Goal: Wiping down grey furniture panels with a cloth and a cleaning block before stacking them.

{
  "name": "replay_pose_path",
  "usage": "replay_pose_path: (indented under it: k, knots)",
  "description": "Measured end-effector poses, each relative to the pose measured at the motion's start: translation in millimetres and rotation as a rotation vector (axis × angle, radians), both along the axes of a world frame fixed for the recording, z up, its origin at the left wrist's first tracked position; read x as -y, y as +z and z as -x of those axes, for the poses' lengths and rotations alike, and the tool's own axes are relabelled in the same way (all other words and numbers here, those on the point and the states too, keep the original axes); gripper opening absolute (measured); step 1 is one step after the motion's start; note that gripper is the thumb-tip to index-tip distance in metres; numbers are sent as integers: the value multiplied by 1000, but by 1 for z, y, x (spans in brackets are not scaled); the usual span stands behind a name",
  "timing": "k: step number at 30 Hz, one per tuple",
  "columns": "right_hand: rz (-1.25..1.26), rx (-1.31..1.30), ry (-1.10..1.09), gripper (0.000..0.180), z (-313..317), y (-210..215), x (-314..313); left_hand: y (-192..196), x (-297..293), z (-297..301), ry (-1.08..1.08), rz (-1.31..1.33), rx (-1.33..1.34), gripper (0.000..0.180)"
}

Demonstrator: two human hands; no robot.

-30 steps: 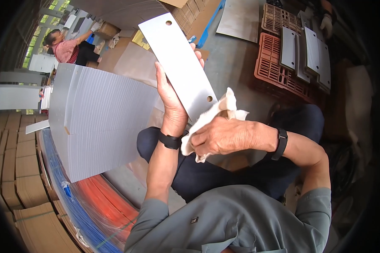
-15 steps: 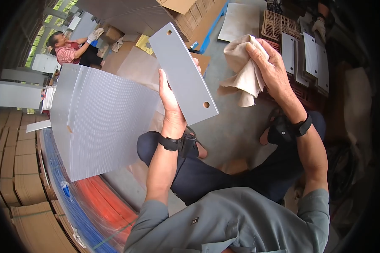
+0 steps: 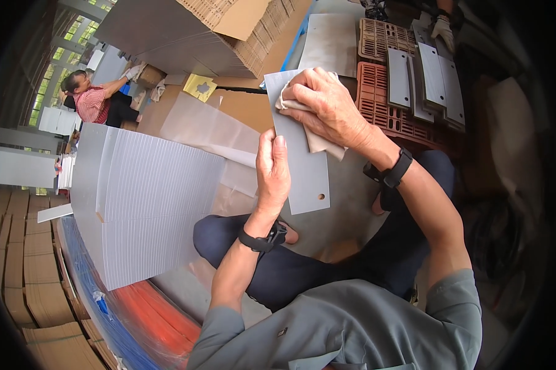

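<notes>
Moved the cloth (image 3: 325, 145) since the earlier frame, from beside the panel (image 3: 310, 179) onto its upper part, clutched and pressed under the right hand (image 3: 328, 105). Pinching the panel's left edge with the left hand (image 3: 274, 169), ahead of the legs (image 3: 290, 268). Probably in the middle of wiping, not yet finished; impossible to tell finished from waiting among the plates (image 3: 433, 77) on the crate (image 3: 371, 86) or in the stack (image 3: 160, 200).

- Long flat grey panel (image 3: 305, 176): slanted slightly off twelve-to-six, round hole (image 3: 321, 197) near its five-o'clock corner.
- Beige cloth (image 3: 325, 145): crumpled against the panel's twelve-o'clock half.
</notes>
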State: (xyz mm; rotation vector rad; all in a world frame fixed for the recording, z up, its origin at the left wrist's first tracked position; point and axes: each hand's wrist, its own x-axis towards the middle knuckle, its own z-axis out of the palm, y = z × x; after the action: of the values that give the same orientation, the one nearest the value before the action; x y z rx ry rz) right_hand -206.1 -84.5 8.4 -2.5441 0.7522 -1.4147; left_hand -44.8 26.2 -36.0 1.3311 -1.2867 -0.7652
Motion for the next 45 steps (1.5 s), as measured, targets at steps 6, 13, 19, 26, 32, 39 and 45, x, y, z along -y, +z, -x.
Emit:
replay_pose_path:
  k: [6,13,19,26,32,39,45]
  knots:
    - [-503,409,-213,31,26,-9,65,-12,-2,4,-126,-220,-446,32]
    - [-632,593,-29,28,8,-16,11,-1,4,-20,-322,-385,-1119,75]
    - [-138,120,534,30,-29,-24,-86,21,-18,-11,-422,-455,-960,84]
    - [107,88,117,29,-29,-5,-40,10,-16,-3,-386,-588,-1154,75]
    - [-270,43,-440,35,22,-19,51,5,-16,-1,-633,-486,-1212,79]
    - [-354,452,-357,38,53,-9,50,0,-20,-11,-669,-423,-1260,81]
    - [328,172,-473,19,45,18,35,6,-8,-2,-532,-419,-1157,79]
